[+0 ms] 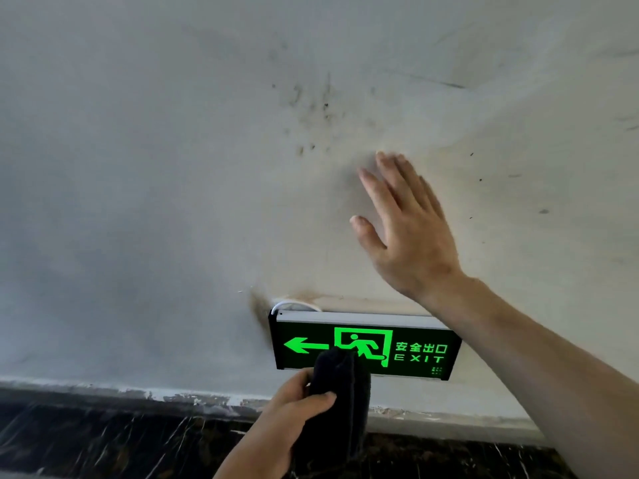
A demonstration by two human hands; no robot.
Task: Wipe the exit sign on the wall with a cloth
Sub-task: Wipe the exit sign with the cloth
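Two hands in frame: left hand (pixel 294 406) is closed in a grip on the dark cloth (pixel 340 392), right hand (pixel 404 226) is open, flat against the wall (pixel 155 184) above and right of the exit sign (pixel 363 344), holding nothing. Sign sits low on the wall just above the baseboard (pixel 138 395), long axis horizontal, arrow end left, text end right. Cloth's upper end overlaps the sign face at lower centre-left, looks to be touching. Left hand is nearer; most of the sign lies up and right of the grip, so next stroke likely runs rightward along that axis.
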